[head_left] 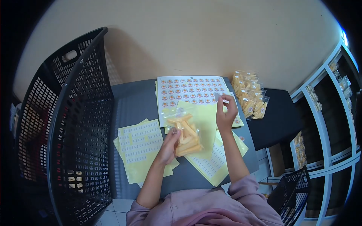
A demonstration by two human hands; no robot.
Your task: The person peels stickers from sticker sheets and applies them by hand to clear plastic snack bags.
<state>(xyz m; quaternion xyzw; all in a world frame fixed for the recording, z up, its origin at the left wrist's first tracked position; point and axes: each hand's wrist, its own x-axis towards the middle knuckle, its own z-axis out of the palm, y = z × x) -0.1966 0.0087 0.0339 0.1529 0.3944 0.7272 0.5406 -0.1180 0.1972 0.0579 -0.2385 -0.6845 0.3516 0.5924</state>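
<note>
My left hand [170, 147] is closed on the lower left side of a clear plastic bag [186, 135] of pale yellow stick-shaped snacks, held above the sheets. My right hand [227, 113] is raised to the right of the bag, thumb and fingers pinched together. At its fingertips is a small greyish sticker [217, 96]. Behind it lies a white sheet of round orange-red stickers [188, 90], with a bare yellow backing sheet [207, 116] over its lower part. Sheets of small printed labels lie at left [141, 141] and at lower right [207, 165].
A tall black plastic basket [81, 113] stands at the left of the grey table [124, 98]. Filled snack bags [249, 94] are piled at the back right on a black surface [279, 120]. Farther right are a shelf rack [326, 113] and another black basket [290, 192].
</note>
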